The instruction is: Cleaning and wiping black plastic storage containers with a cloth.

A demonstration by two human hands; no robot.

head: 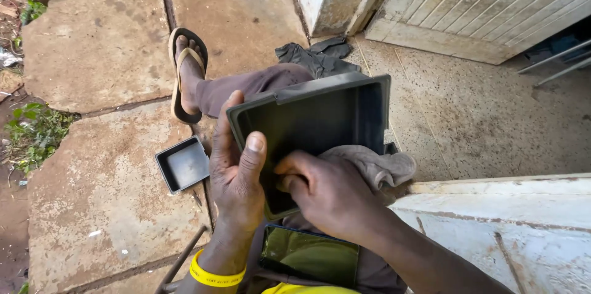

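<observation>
Nearest the camera, a dark smartphone with a glossy greenish screen (309,254) was seen lying flat on the person's lap, just below the hands. Above it, a dark grey rectangular plastic tray (320,124) was held tilted over the lap, its hollow side turned toward the camera. The left hand (237,177), with a yellow wristband (214,277) on its wrist, was closed in a firm grip on the tray's left edge, the thumb laid across the inner face. The right hand (329,192) was curled shut on a crumpled grey cloth (375,168), which was pressed against the tray's lower inner surface. To the left, a smaller dark square plastic box (183,163) was set open side up on the worn stone paving (98,48). Farther off, a foot in a tan flip-flop sandal (186,72) was rested on the slabs, near a dark crumpled rag (314,55) by the whitewashed doorway.
</observation>
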